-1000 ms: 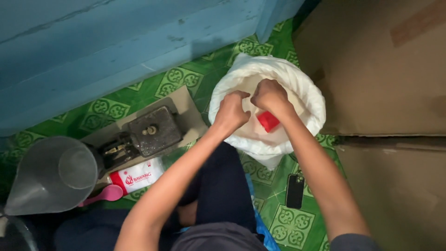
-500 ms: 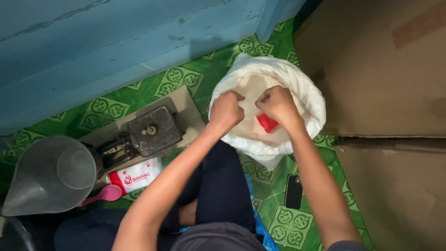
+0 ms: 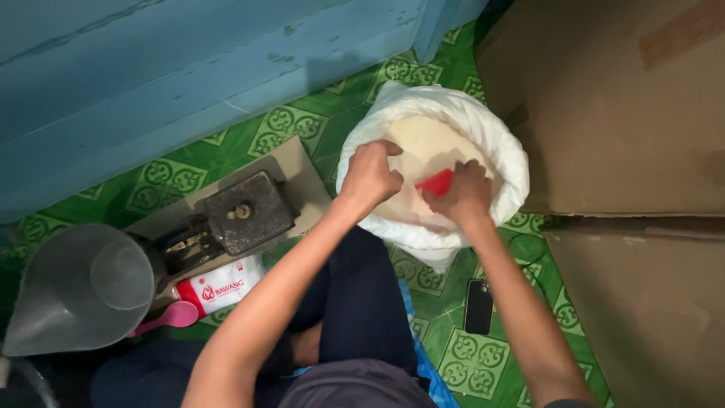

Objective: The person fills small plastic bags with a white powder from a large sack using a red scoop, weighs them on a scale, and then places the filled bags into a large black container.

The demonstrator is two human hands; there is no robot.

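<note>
Scoop [image 3: 436,182] mostly hidden under right hand [image 3: 462,195], left hand [image 3: 370,175] w/ fingers in sack [image 3: 498,143].

Your left hand [image 3: 370,175] is curled, knuckles up, fingers bent. Your right hand [image 3: 462,195] is closed in a grip. Both forearms reach forward, nearly parallel.

sack [image 3: 495,128]: i see it white, rolled open, between both hands
packet [image 3: 220,287]: white and red, by the grey jug
phone [image 3: 478,306]: dark screen, on the floor
</note>
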